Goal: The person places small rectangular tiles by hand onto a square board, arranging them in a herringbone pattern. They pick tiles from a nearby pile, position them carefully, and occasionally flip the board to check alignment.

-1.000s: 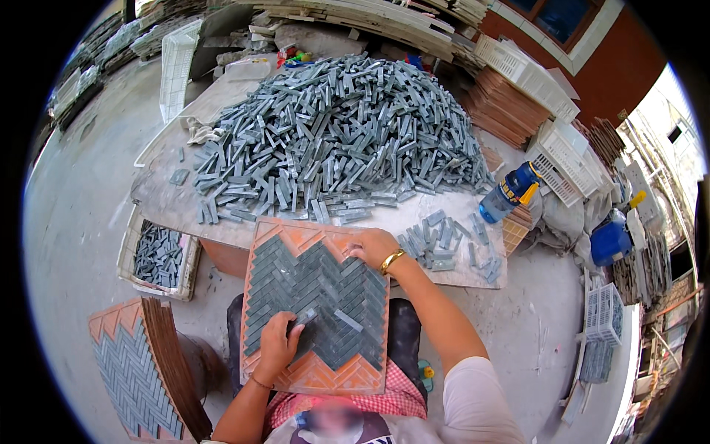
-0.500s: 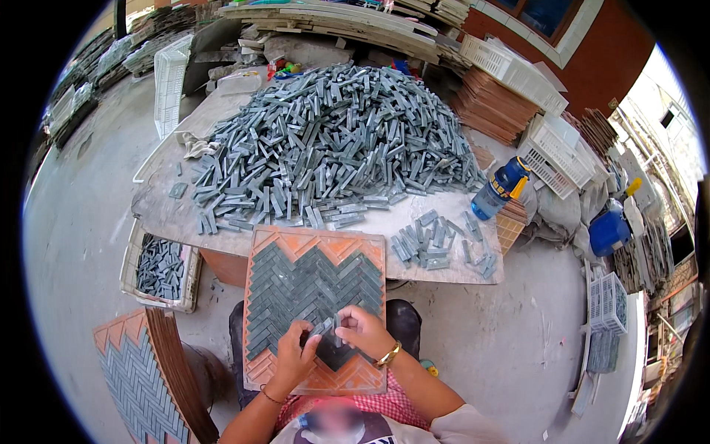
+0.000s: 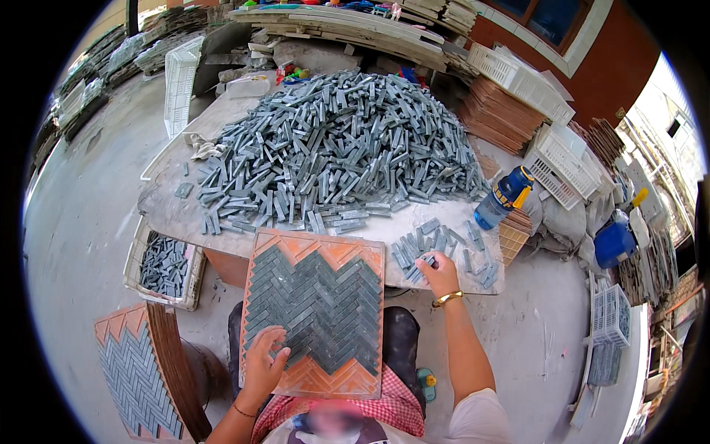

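An orange template tray (image 3: 347,247) rests across my lap, its upper edge against the table. Grey-green stone strips fill most of it in a herringbone pattern (image 3: 310,311). Over the tray's lower left edge is my left hand (image 3: 266,361), fingers apart and slightly curled, with nothing in it. My right hand (image 3: 441,274), a gold bangle at its wrist, reaches to a small scatter of loose stone strips (image 3: 484,275) at the table's near right. Its thumb and fingers pinch a stone strip (image 3: 428,260), partly hidden by them.
A large heap of stone strips (image 3: 340,148) covers the table (image 3: 174,211). A blue bottle (image 3: 503,198) stands at its right. A white crate of strips (image 3: 164,266) sits at the left, above a stack of filled trays (image 3: 140,370). White baskets (image 3: 562,159) stand far right.
My right hand has left the tray for the loose strips at the right. My left hand has moved down and left and its fingers have opened. A dark gap low in the pattern now shows strips.
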The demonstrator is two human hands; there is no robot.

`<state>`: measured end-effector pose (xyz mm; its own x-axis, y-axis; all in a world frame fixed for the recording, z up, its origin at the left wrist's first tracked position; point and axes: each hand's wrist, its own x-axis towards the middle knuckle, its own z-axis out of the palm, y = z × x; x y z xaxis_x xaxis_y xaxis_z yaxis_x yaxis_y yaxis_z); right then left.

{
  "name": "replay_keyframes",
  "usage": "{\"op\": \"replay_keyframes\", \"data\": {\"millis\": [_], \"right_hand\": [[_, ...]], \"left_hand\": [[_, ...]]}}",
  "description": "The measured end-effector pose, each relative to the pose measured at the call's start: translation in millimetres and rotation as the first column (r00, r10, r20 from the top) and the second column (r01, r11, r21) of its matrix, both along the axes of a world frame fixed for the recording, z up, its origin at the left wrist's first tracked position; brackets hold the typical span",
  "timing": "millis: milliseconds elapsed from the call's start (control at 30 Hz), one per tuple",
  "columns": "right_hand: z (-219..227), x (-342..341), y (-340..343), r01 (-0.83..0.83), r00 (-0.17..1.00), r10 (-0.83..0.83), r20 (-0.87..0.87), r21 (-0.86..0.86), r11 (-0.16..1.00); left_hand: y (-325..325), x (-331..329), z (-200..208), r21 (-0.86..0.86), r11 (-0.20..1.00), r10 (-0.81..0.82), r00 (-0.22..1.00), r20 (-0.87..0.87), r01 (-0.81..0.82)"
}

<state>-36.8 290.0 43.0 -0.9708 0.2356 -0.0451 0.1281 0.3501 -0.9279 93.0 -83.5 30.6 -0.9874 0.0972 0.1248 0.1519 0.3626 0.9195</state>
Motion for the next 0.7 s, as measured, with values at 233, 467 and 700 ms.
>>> {"op": "replay_keyframes", "data": {"millis": [233, 467, 700], "right_hand": [[1.8, -82.7, 14.5, -0.007, 0.995, 0.013, 0.101, -0.054, 0.998], [-14.0, -123.3, -11.2, 0.105, 0.958, 0.017, -0.286, 0.407, 0.907], [-65.1, -39.2, -42.1, 0.196, 0.955, 0.144, -0.259, 0.917, 0.348]], "left_hand": [[-44.0, 32.4, -16.0, -0.042, 0.967, 0.253, 0.965, 0.069, -0.25], [-44.9, 30.0, -10.0, -0.098, 0.964, 0.248, 0.969, 0.011, -0.246], [-50.5, 26.9, -28.5, -0.131, 0.95, 0.284, 0.958, -0.021, -0.285]]}}
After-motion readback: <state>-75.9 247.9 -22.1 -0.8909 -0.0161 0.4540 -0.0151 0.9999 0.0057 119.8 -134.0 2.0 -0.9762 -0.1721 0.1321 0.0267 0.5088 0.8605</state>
